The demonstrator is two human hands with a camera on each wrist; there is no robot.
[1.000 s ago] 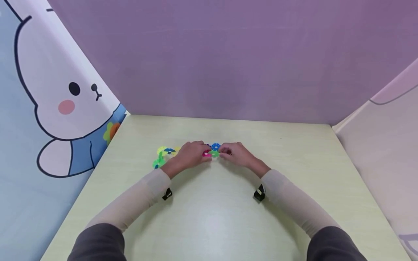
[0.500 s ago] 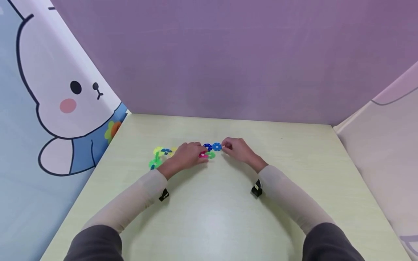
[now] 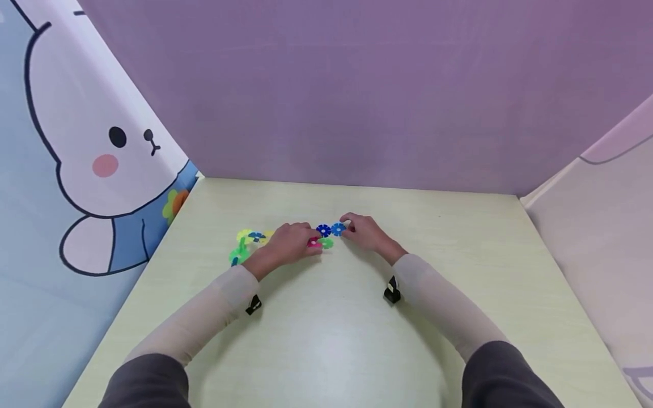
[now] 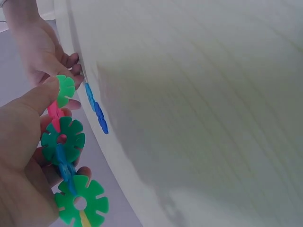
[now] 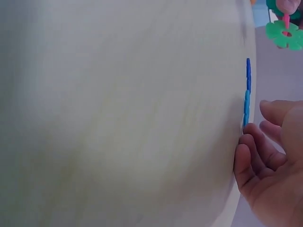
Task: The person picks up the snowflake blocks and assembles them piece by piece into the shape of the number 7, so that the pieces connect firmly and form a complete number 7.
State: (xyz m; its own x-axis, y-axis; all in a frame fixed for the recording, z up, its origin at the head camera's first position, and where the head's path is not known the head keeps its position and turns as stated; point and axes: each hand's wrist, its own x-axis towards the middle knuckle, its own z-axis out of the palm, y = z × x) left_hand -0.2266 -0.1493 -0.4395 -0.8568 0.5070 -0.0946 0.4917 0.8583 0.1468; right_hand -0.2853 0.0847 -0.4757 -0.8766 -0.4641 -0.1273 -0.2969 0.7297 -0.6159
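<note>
My left hand [image 3: 291, 242] grips a chain of interlocked plastic snowflake discs, partly hidden by the fingers. In the left wrist view, a light green disc [image 4: 66, 90] ends the chain by the thumb, followed by a pink disc [image 4: 56, 118] and a darker green disc [image 4: 75, 137]. Two loose blue discs lie flat and side by side on the table: a dark blue disc [image 3: 323, 230] and a light blue disc [image 3: 338, 229]. Beside the light blue one is my right hand [image 3: 368, 233], its fingers loosely bent and its thumb apart; whether a fingertip touches the disc is unclear.
Beyond my left wrist the chain continues with yellow [image 3: 244, 234] and green discs [image 3: 238, 255]. The pale table [image 3: 326, 317] meets a purple partition [image 3: 357, 113] at its far edge. A printed cloth panel [image 3: 76, 170] stands on the left.
My left hand has drawn slightly left with the chain, uncovering the dark blue disc. The right hand has moved away from the chain's green end, and its thumb and forefinger have spread by the light blue disc.
</note>
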